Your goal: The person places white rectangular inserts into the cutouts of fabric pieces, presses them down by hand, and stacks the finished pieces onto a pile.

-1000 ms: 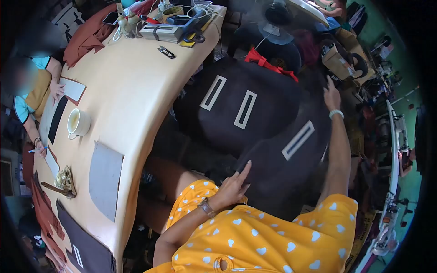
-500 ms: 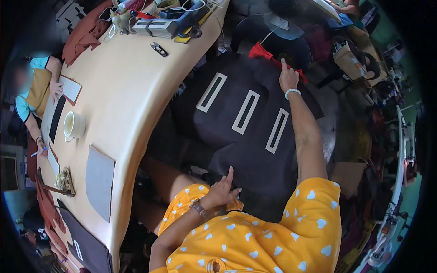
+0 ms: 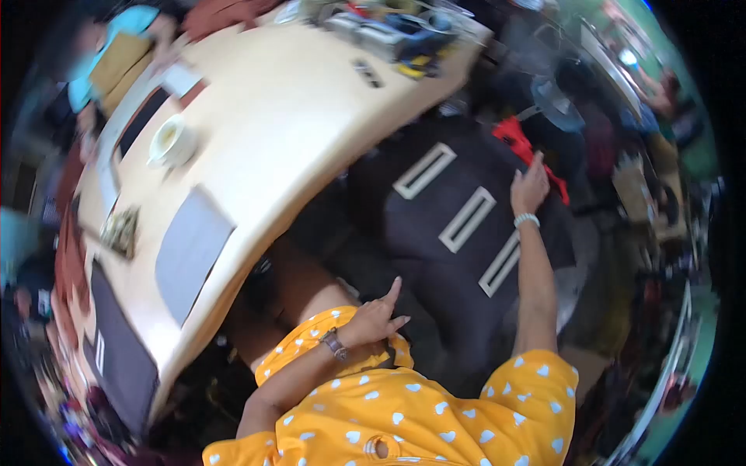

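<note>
A dark cloth (image 3: 423, 233) with three pale rectangular frames on it, one of them a long pale frame (image 3: 468, 220), spreads in front of me. At its far right, my right hand (image 3: 531, 190) has its index finger stretched out beside a red cloth (image 3: 516, 141); blur hides whether it touches it. My right forearm covers part of the nearest frame. Near my lap, my left hand (image 3: 374, 317), with a watch at the wrist, has its index finger and thumb apart and holds nothing visible. The dark cloth's near edge lies just beyond it.
The pale table (image 3: 264, 116) curves along the left, bearing a white cup (image 3: 172, 144), a grey piece (image 3: 194, 252), snips (image 3: 367, 74) and a tool pile (image 3: 388, 35). Another person (image 3: 116, 66) sits at its far side. A dark panel (image 3: 120, 349) lies at the near left.
My view has swung, so the table and dark cloth sit differently, with blur. My right hand stays by the red cloth, and its forearm now covers part of the nearest frame. My left hand looks similar.
</note>
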A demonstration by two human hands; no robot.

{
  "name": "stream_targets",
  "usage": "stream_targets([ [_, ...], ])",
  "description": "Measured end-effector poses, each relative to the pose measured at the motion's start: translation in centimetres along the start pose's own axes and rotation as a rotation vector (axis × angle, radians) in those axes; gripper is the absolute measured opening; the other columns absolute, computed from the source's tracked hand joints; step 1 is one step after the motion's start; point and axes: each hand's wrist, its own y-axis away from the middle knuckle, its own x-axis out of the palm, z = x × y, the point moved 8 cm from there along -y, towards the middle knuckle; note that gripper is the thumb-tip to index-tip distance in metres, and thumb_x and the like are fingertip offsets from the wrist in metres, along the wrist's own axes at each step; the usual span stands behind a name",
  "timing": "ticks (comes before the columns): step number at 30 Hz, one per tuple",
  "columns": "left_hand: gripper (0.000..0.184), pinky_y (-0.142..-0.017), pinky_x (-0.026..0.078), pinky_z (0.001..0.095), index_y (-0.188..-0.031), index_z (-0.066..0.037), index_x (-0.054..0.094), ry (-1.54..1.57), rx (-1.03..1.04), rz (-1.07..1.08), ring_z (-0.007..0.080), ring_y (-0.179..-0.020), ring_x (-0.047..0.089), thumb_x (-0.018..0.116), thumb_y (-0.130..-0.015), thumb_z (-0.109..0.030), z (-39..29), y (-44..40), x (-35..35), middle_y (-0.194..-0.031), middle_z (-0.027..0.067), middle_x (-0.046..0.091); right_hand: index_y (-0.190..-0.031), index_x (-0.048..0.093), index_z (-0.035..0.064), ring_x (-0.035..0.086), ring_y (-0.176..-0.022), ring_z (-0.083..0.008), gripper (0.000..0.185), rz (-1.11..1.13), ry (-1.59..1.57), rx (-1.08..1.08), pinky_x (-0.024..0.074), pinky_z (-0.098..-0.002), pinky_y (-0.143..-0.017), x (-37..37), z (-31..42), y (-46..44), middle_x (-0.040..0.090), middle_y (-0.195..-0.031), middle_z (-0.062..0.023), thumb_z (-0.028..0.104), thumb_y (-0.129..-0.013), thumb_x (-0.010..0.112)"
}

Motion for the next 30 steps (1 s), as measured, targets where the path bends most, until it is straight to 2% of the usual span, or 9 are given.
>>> stream_targets([
  [5, 0.076, -0.089, 0.045, 0.0398, -0.143, -0.005, 0.013, 0.115, 0.182, -0.411, 0.037, -0.105, 0.056, 0.058, -0.087, -0.03, 0.7, 4.3, -6.5, -0.122, 0.0282, 0.05, -0.136, 0.029, -0.0042, 0.042, -0.12, -0.0349, 0.063, -0.136, -0.51, -0.238, 0.0294, -0.0428, -0.102, -5.4, 14.0, 1.6, 0.046, -0.129, -0.0217, 0.014, -0.083, 0.059],
  [8, 0.068, -0.088, 0.047, 0.0348, -0.14, -0.006, 0.024, 0.186, 0.117, -0.688, 0.0309, -0.102, 0.059, 0.061, -0.086, -0.025, 1.1, 10.2, -12.2, -0.121, 0.0238, 0.053, -0.137, 0.027, -0.0027, 0.044, -0.118, -0.0318, 0.061, -0.068, -0.882, -0.297, 0.0317, -0.0403, -0.102, -9.5, 24.9, 4.1, 0.046, -0.129, -0.019, 0.01, -0.085, 0.058],
  [11, 0.06, -0.085, 0.048, 0.0313, -0.135, -0.005, 0.036, 0.268, 0.192, -1.087, 0.0237, -0.096, 0.062, 0.063, -0.084, -0.019, 3.8, 16.7, -15.8, -0.118, 0.0194, 0.056, -0.135, 0.03, -0.0046, 0.041, -0.122, -0.0331, 0.058, 0.018, -1.068, -0.465, 0.0282, -0.0407, -0.105, -12.2, 35.4, 8.2, 0.046, -0.129, -0.0209, 0.007, -0.085, 0.057],
  [14, 0.043, -0.081, 0.048, 0.0324, -0.123, -0.001, 0.051, 0.265, -0.018, -1.446, 0.0206, -0.094, 0.062, 0.063, -0.083, -0.014, 6.7, 25.5, -18.0, -0.107, 0.0144, 0.062, -0.131, 0.034, -0.005, 0.038, -0.125, -0.0325, 0.056, 0.193, -1.276, -0.631, 0.0271, -0.0389, -0.106, -16.8, 45.0, 14.1, 0.041, -0.132, -0.0203, -0.002, -0.08, 0.058],
  [19, 0.035, -0.077, 0.049, 0.0331, -0.113, 0.0, 0.058, -0.026, -0.413, -1.975, 0.0238, -0.089, 0.063, 0.063, -0.08, -0.012, 12.7, 40.6, -18.1, -0.103, 0.0148, 0.064, -0.134, 0.034, -0.0007, 0.033, -0.126, -0.0365, 0.062, 0.343, -1.258, -0.953, 0.0253, -0.0444, -0.106, -21.3, 53.6, 23.5, 0.039, -0.134, -0.019, 0.01, -0.079, 0.059],
  [21, 0.031, -0.077, 0.048, 0.0366, -0.108, -0.002, 0.06, -0.319, -0.571, -2.061, 0.0304, -0.088, 0.061, 0.063, -0.079, -0.013, 14.1, 45.3, -17.9, -0.099, 0.0154, 0.063, -0.135, 0.033, 0.0006, 0.033, -0.126, -0.0369, 0.061, 0.296, -1.201, -1.086, 0.0249, -0.0472, -0.105, -21.5, 55.1, 26.7, 0.038, -0.134, -0.0185, 0.013, -0.08, 0.058],
  [22, 0.031, -0.078, 0.048, 0.0372, -0.107, -0.002, 0.061, -0.309, -0.646, -2.048, 0.0309, -0.089, 0.061, 0.063, -0.078, -0.014, 15.5, 46.9, -17.8, -0.099, 0.0152, 0.063, -0.135, 0.035, 0.0025, 0.033, -0.127, -0.0366, 0.059, 0.309, -1.034, -1.132, 0.0244, -0.0508, -0.104, -21.5, 55.5, 27.6, 0.038, -0.135, -0.0169, 0.016, -0.081, 0.056],
  [24, 0.031, -0.078, 0.048, 0.0384, -0.105, -0.003, 0.061, -0.283, -0.79, -2.013, 0.032, -0.09, 0.061, 0.064, -0.078, -0.016, 18.0, 49.1, -18.0, -0.1, 0.0148, 0.063, -0.134, 0.036, 0.0031, 0.032, -0.127, -0.0363, 0.059, 0.293, -1.017, -1.134, 0.0245, -0.0516, -0.104, -21.6, 55.6, 27.6, 0.038, -0.134, -0.0158, 0.017, -0.081, 0.057],
  [30, 0.038, -0.078, 0.049, 0.0386, -0.097, -0.003, 0.064, -0.267, -0.936, -1.853, 0.0314, -0.088, 0.061, 0.07, -0.071, -0.029, 23.2, 49.4, -21.2, -0.095, 0.014, 0.063, -0.132, 0.04, 0.0031, 0.033, -0.127, -0.0357, 0.056, 0.305, -0.959, -1.116, 0.0251, -0.0514, -0.104, -21.8, 55.4, 27.4, 0.043, -0.131, -0.0138, 0.017, -0.08, 0.057],
])
